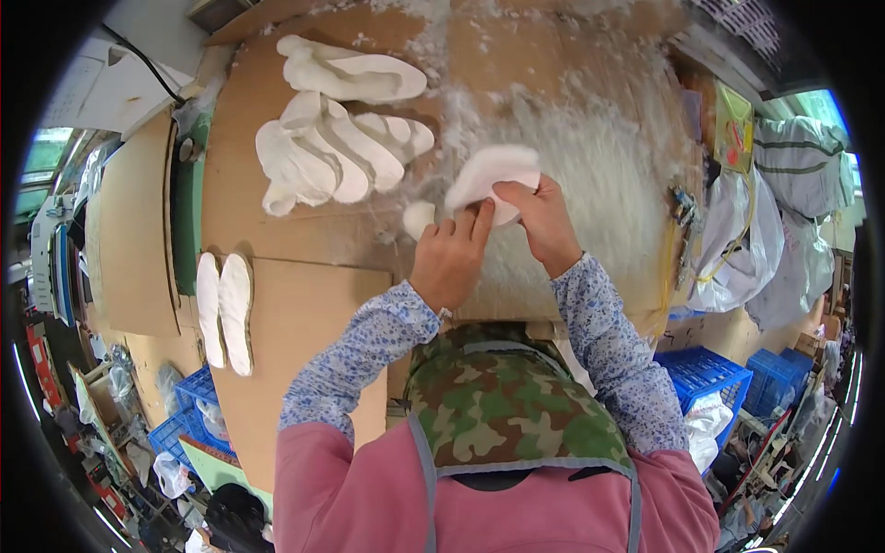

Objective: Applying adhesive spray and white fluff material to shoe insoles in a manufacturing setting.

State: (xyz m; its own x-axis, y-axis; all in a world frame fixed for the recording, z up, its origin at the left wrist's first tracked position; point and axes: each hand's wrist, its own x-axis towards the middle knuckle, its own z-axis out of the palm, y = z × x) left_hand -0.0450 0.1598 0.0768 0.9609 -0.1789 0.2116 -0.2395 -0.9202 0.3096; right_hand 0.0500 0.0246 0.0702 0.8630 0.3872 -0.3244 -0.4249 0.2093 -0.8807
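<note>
A white, fluffy insole (498, 175) is held up over the cardboard worktop, bent along its length. My right hand (546, 226) grips its near right edge, with the thumb lying across the top. From the left, my left hand (450, 260) has its fingers curled and the index fingertip pressed on the insole's near edge, close to the right thumb. Beside the left knuckles shows a rounded white piece (418, 219); the hand hides part of it. Several white insoles (323, 152) lie overlapped in a pile at the far left.
Two more insoles (236, 313) lie side by side on a cardboard sheet (318, 341) at the left. Loose white fluff (608, 175) covers the worktop around my hands. Blue crates (705, 378) stand low at the right, below plastic bags (737, 249).
</note>
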